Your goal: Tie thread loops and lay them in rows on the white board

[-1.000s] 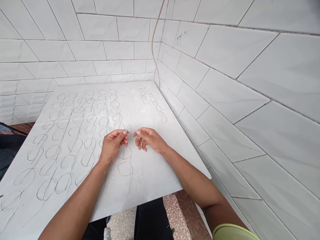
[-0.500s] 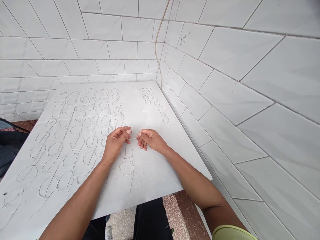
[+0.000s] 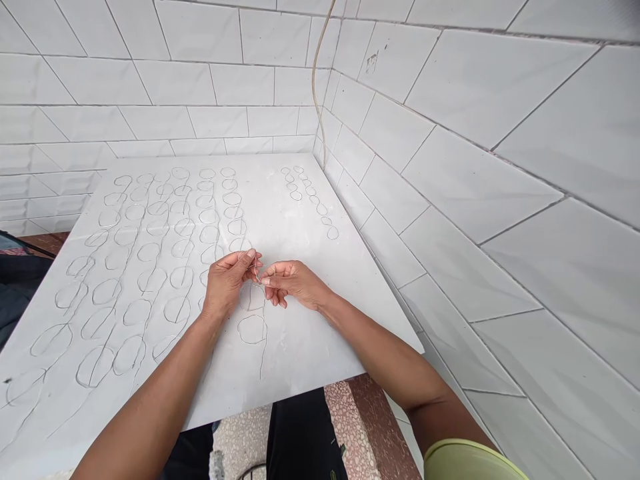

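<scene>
Between my two hands is a thin wire (image 3: 257,272), bent into a small curve. My left hand (image 3: 231,280) pinches its upper end between thumb and fingers. The fingertips of my right hand (image 3: 295,285) close on the lower end, almost touching the left fingers. Just below my hands, a wire ring (image 3: 253,329) with a straight tail lies flat on the white board (image 3: 320,347). Another ring is partly covered by my fingers. To the left, several columns of wire rings (image 3: 177,309) joined by long thin wires spread over the board.
Smaller wire rings (image 3: 313,200) lie in two short lines at the board's far right. White tiled walls (image 3: 450,147) meet in the corner behind, where a cable (image 3: 314,73) hangs. Dark fabric (image 3: 20,287) shows beyond the left edge.
My right hand has moved left, up against the left one. The left hand has shifted slightly left and up. The wire between them now shows a bent curve.
</scene>
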Demonstrator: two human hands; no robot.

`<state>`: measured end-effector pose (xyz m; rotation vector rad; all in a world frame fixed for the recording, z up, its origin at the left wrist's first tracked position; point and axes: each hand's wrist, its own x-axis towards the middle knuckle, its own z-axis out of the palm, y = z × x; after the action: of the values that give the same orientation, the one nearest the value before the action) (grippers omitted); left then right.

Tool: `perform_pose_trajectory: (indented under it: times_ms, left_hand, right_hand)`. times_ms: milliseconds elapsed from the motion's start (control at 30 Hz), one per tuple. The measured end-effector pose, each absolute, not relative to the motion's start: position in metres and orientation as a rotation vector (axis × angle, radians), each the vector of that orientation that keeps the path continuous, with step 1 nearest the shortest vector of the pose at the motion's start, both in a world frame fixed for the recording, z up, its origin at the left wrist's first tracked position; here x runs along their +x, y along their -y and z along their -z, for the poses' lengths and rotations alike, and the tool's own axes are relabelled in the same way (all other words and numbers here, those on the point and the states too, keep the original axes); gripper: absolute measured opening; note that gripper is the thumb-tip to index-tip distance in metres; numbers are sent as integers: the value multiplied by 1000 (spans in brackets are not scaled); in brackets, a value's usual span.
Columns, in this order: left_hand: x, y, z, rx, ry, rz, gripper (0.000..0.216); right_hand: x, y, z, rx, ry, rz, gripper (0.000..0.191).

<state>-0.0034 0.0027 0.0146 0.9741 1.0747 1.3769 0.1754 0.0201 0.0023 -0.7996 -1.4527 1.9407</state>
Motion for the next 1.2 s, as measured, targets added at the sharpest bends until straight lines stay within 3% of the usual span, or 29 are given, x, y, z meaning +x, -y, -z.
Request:
perform_pose_trajectory:
  times_ms: [567, 800, 1033, 1100, 1200]
  left_hand:
    - [-2, -4, -12, 889, -1005, -1383, 30]
    - [-5, -5, -9, 918, -1234, -1476, 44]
    - [-12, 0, -19, 1068, -1469, -1597, 44]
    - [-10, 3, -23, 1118, -1470, -1602, 43]
    - [-6, 8, -25, 1211, -1453, -1598, 41]
  right_hand:
    - [182, -22, -9, -916, 1626, -1615, 29]
    - [186, -28, -7, -1040, 1570, -1536, 32]
    - [192, -52, 1, -1141, 1461, -1458, 28]
    - [192, -64, 0, -1236, 1549, -1346, 25]
    - [189, -87, -6, -1494, 1902, -815, 29]
